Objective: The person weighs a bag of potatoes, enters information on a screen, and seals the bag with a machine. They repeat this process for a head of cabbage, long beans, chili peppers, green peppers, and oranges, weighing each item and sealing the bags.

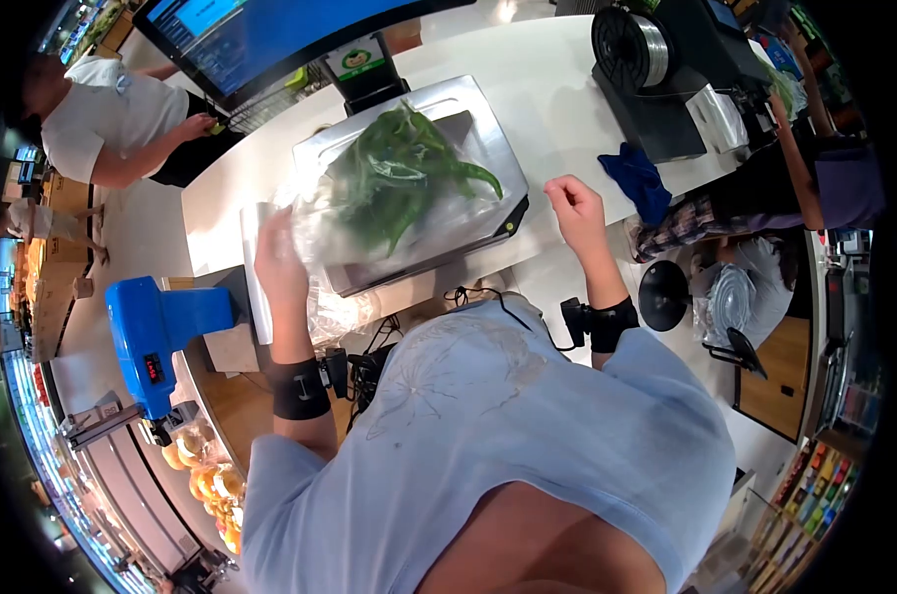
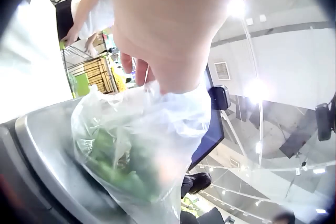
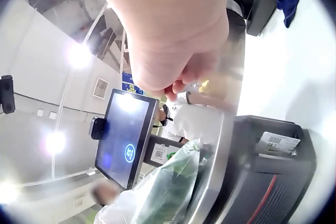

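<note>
A clear plastic bag (image 1: 320, 213) of long green peppers (image 1: 394, 168) lies on the steel scale tray (image 1: 493, 129). My left hand (image 1: 282, 259) grips the bag's gathered edge at the left; in the left wrist view the plastic (image 2: 142, 108) runs up to its fingers, partly hidden behind the hand (image 2: 163, 35). Off the tray's right side, my right hand (image 1: 577, 213) hangs in the air, fingers curled, with nothing visible in it. The right wrist view shows that hand (image 3: 173, 40) above the scale housing (image 3: 273, 176), where a printed label (image 3: 278, 142) sticks out.
Behind the scale stands a large monitor (image 1: 260, 40). A blue cloth (image 1: 637, 183) and a black device with a spool (image 1: 632, 49) are on the counter (image 1: 557, 99) at the right. A blue machine (image 1: 161, 337) stands at the left. Other people are around the counter.
</note>
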Demonstrator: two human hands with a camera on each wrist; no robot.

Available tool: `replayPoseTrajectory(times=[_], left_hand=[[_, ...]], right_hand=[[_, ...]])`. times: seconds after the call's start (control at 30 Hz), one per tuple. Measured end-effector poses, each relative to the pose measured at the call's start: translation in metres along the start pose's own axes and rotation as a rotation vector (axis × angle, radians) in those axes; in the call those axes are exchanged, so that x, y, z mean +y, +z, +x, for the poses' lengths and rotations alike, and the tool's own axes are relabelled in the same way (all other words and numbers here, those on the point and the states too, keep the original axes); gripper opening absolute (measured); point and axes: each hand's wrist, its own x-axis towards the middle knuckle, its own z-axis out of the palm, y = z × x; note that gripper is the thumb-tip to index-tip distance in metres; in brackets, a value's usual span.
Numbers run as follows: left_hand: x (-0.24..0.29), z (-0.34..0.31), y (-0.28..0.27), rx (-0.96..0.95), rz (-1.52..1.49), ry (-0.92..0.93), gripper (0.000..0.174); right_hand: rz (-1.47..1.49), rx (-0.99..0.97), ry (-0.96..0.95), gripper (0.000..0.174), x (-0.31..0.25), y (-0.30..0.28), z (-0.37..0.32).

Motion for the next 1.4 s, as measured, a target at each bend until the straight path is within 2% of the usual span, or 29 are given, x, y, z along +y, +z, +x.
replayPoseTrajectory(times=[0.03,0.07,0.13,0.17,0.27,0.43,0.53,0.63,0.67,0.73,0.77,0.8,0.87,0.9,0.97,1.0,1.07,1.1,1.13,1.2,1.23,1.3,1.33,1.37,1.4], left_hand=[[-0.025,0.001,0.000,0.092,-0.119,-0.105,0.021],[-0.025,0.003,0.000,0.086,-0.111,-0.109,0.021],[-0.023,0.009,-0.002,0.162,-0.533,-0.312,0.021],[-0.005,0.015,0.003,0.206,-0.624,-0.321,0.019],[0.007,0.036,0.007,0.188,-0.741,-0.354,0.019],[0.049,0.052,0.015,0.217,-0.691,-0.380,0.019],[0.080,0.066,0.020,0.218,-0.792,-0.306,0.019],[0.105,0.079,0.014,0.281,-0.819,-0.101,0.019],[0.100,0.086,-0.001,0.288,-0.805,-0.092,0.019],[0.085,0.101,-0.044,-0.136,-0.968,0.260,0.020],[0.113,0.089,-0.051,-0.148,-1.085,0.162,0.022],[0.125,0.090,-0.062,-0.145,-1.072,0.162,0.022],[0.134,0.094,-0.087,0.024,-1.356,0.096,0.023],[0.132,0.096,-0.100,0.025,-1.342,0.097,0.023],[0.128,0.096,-0.120,-0.134,-1.461,0.114,0.021],[0.127,0.094,-0.124,-0.133,-1.453,0.115,0.021],[0.125,0.089,-0.131,0.180,-1.104,0.149,0.018],[0.123,0.087,-0.133,-0.340,-1.370,0.299,0.019],[0.123,0.088,-0.134,-0.339,-1.362,0.300,0.019],[0.134,0.087,-0.125,-0.623,-1.442,0.332,0.018],[0.137,0.078,-0.117,-0.626,-1.442,0.331,0.018],[0.162,0.050,-0.089,0.154,-0.717,0.474,0.018],[0.162,0.048,-0.093,0.150,-0.720,0.474,0.018],[0.160,0.047,-0.097,0.299,-0.278,0.456,0.017],[0.160,0.047,-0.099,0.435,0.167,0.423,0.025]], right_hand=[[-0.009,-0.012,0.002,0.016,0.004,-0.001,0.000],[-0.018,-0.027,0.004,0.015,0.008,-0.001,-0.001],[-0.030,-0.031,0.023,0.014,0.017,-0.001,-0.001],[-0.046,-0.033,0.031,0.013,0.020,-0.001,-0.002],[-0.042,-0.036,0.021,0.013,0.019,0.003,-0.003],[-0.034,0.018,-0.019,0.013,0.011,0.002,0.004],[-0.009,0.030,-0.001,0.012,0.014,0.000,0.006],[0.013,0.033,0.015,0.011,0.022,-0.002,0.005],[0.014,0.039,0.014,0.010,0.025,-0.002,0.003],[0.044,0.036,0.003,0.009,0.039,-0.001,-0.004],[0.056,0.044,-0.005,0.008,0.045,0.001,-0.008],[0.067,0.037,-0.003,0.008,0.050,0.001,-0.012],[0.029,0.030,-0.120,0.005,0.057,0.004,-0.021],[0.041,0.025,-0.115,0.005,0.061,0.005,-0.025],[0.027,0.012,-0.102,0.002,0.067,0.008,-0.035],[0.034,0.009,-0.101,0.002,0.071,0.009,-0.038],[0.013,0.034,-0.123,0.001,0.076,0.012,-0.043],[0.022,0.028,-0.122,0.001,0.077,0.013,-0.044],[0.041,0.040,-0.122,0.002,0.078,0.014,-0.045],[0.058,0.056,-0.119,0.003,0.079,0.015,-0.047],[0.054,0.070,-0.117,0.005,0.080,0.015,-0.048],[0.048,0.090,-0.115,0.006,0.081,0.014,-0.049],[0.065,0.098,-0.113,0.006,0.082,0.014,-0.051],[0.082,0.106,-0.111,0.007,0.084,0.014,-0.053],[0.079,0.110,-0.109,0.007,0.087,0.013,-0.055]])
